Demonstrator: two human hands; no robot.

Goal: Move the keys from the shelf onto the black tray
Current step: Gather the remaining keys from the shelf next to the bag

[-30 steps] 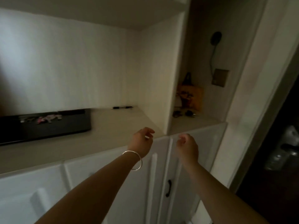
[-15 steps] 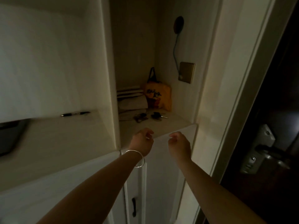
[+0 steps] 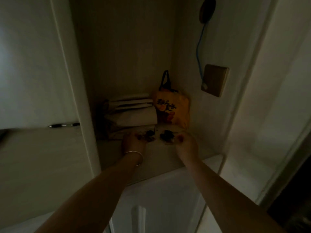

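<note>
Two dark bunches of keys lie side by side on the shelf (image 3: 161, 158) of a dim narrow niche: a left bunch (image 3: 149, 136) and a right bunch (image 3: 166, 136). My left hand (image 3: 133, 142), with a silver bangle on the wrist, has its fingertips at the left bunch. My right hand (image 3: 185, 142) has curled fingers touching the right bunch. The picture is dark and blurred, so I cannot make out either grip. Only a dark sliver at the far left edge may be the black tray (image 3: 2, 134).
Behind the keys stand an orange bag (image 3: 171, 108) and a stack of folded white items (image 3: 133, 113). A pen (image 3: 64, 125) lies on the counter to the left, past the niche's side panel (image 3: 79, 98). A wall plate (image 3: 215, 79) with a blue cable (image 3: 200, 47) is on the right wall.
The view has swung right and closer to the niche. Both hands have moved forward from the cabinet's front edge to the keys on the shelf. The tray has slid out of view.
</note>
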